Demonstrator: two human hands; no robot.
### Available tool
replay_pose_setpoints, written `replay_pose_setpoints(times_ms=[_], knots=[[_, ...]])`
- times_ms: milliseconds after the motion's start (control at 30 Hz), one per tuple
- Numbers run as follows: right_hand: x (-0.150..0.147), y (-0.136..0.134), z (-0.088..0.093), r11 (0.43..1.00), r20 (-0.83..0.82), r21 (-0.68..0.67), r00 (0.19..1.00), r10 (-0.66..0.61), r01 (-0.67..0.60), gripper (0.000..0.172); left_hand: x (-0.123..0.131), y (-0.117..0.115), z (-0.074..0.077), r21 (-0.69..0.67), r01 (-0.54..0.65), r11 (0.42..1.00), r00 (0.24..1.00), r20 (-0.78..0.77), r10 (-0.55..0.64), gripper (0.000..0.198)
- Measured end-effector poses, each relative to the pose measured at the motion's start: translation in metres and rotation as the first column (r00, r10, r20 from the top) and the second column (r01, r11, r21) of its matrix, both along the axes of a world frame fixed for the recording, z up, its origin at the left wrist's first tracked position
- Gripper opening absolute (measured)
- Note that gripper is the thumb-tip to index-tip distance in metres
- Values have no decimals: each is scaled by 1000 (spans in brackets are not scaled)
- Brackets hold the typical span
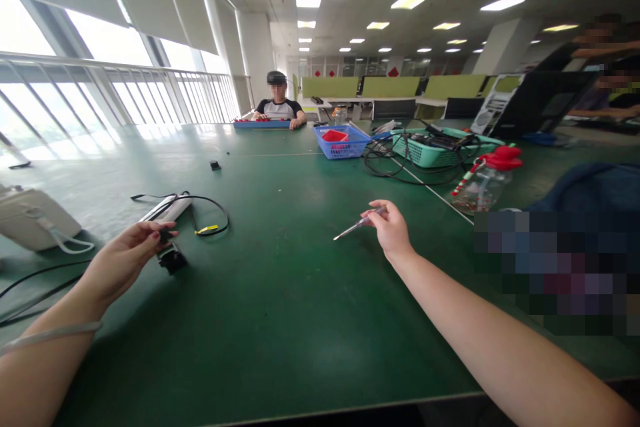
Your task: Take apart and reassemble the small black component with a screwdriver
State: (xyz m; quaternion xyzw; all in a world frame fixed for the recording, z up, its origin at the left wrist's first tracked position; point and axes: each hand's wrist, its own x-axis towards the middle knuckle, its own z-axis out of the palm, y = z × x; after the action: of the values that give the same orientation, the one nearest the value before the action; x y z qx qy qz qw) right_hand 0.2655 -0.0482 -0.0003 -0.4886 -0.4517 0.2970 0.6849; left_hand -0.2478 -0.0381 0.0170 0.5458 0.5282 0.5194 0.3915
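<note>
My right hand [391, 225] is closed around the handle of a screwdriver [354, 227], whose metal shaft points left and down over the green table [290, 320]. On the left, my left hand [131, 250] pinches a small black part [165, 235] between thumb and fingers. Just below those fingertips is a black block-like piece with a metal frame [171, 259]; whether it is joined to the pinched part I cannot tell. Behind the left hand lies a white bar-shaped object [167, 207] with a black cable [227, 217] that bears a yellow tag.
A white bag [35, 217] stands at far left. Farther back are a small black block [215, 165], a blue basket [341, 144] and a green basket [425, 153] with tangled cables. A red-lidded bottle [485, 183] stands right. Another person [277, 107] sits across the table.
</note>
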Motion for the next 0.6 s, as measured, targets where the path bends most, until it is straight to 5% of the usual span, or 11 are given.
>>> replay_pose_setpoints(times_ms=[200, 467, 600], knots=[[0, -1, 1, 1000, 39, 0, 999, 10, -10, 23, -6, -10, 16, -14, -9, 1000, 837, -548, 0, 71], [0, -2, 2, 1000, 74, 14, 997, 20, -21, 23, -16, -11, 16, -54, 148, 987, 674, -725, -141, 78], [-1, -2, 1, 1000, 70, 17, 997, 22, -24, 24, -14, -10, 16, -53, 184, 982, 662, -731, -164, 78]])
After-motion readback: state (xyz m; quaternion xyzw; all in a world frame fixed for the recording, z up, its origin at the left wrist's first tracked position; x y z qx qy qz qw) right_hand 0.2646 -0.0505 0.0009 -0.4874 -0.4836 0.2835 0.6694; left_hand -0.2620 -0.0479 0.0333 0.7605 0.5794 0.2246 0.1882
